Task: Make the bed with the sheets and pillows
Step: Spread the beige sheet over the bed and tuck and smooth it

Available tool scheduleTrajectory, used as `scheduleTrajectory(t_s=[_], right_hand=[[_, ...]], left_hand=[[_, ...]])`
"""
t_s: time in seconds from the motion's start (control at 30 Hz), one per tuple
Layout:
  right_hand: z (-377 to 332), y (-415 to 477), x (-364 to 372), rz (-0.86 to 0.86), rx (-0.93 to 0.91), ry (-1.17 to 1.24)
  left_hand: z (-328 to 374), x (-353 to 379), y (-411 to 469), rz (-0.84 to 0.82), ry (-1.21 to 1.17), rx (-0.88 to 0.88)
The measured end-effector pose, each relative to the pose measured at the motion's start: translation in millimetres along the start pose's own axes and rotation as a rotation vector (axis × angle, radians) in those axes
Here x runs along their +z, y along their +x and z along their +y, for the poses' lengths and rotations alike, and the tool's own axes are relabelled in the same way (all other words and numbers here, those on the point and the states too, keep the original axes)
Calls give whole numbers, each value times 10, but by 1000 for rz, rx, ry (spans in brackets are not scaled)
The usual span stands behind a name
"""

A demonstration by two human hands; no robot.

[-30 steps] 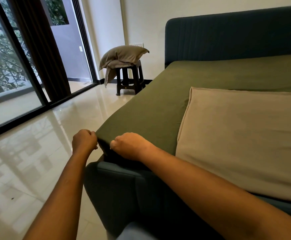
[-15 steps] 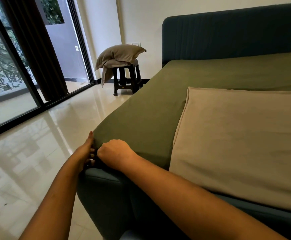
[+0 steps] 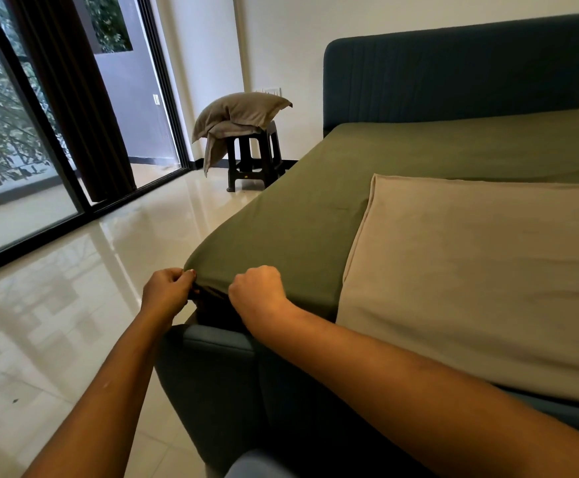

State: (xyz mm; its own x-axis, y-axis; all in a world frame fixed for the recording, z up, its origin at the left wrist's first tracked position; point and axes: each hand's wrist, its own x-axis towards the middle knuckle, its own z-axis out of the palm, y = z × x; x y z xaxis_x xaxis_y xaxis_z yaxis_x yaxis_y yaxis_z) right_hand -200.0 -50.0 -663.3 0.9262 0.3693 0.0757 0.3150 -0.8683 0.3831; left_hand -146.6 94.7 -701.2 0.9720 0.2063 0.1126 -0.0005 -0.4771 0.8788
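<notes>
The corner of the green sheet [image 3: 298, 219] is held just above the near corner of the dark blue bed frame [image 3: 219, 367]. Its edge is pinched between the thumb and fingertips of the left hand [image 3: 167, 288], while the right hand [image 3: 257, 293] is curled into a fist on the hem just beside it. The cloth is apparently gripped beneath the knuckles, but the fingertips themselves are hidden. The step in hand is judged to be the tucking of this corner. To do it well, the hem should be drawn down and outward evenly by both hands so that the slack is taken out along both edges. It should then be pushed into the gap behind the frame without the corner being let go too soon. A pull that is too sharp could drag the sheet off at the other corners, so tension is best added gradually. The surface near the corner should be checked for ridges once the cloth is seated.

One green sheet is spread from this corner up to the headboard [image 3: 453, 70]. One beige sheet [image 3: 470, 270], folded flat, is laid on top of it, well apart from the hands. Two pillows [image 3: 243, 110] appear to be stacked on one dark stool [image 3: 253, 160] near the headboard, though the lower one may be only an empty case. Two hands are counted, both at the same corner
</notes>
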Motion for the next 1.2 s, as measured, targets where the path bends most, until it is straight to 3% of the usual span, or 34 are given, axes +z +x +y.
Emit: scheduleTrajectory(t_s=[0.13, 0.3, 0.47, 0.67, 0.8, 0.93, 1.07, 1.2], right_hand=[[-84, -30, 64, -8, -95, -14], [29, -74, -111, 129, -212, 124], [-111, -29, -21, 60, -217, 222], [-81, 128, 37, -16, -220, 185], [-159, 230, 54, -78, -144, 232], [-141, 261, 61, -117, -137, 234], [-127, 272, 56, -126, -115, 274], [-148, 293, 87, -146, -70, 341]], left_hand=[[-42, 7, -32, 56, 40, 59], [-93, -75, -8, 121, -30, 72], [-300, -59, 19, 152, -105, -51], [-299, 20, 94, 56, -149, -218], [-247, -1, 121, -70, -219, -414], [-186, -19, 172, -261, -187, -465], [-196, 4, 258, -210, -210, -478], [-272, 88, 304, -210, -14, -468]])
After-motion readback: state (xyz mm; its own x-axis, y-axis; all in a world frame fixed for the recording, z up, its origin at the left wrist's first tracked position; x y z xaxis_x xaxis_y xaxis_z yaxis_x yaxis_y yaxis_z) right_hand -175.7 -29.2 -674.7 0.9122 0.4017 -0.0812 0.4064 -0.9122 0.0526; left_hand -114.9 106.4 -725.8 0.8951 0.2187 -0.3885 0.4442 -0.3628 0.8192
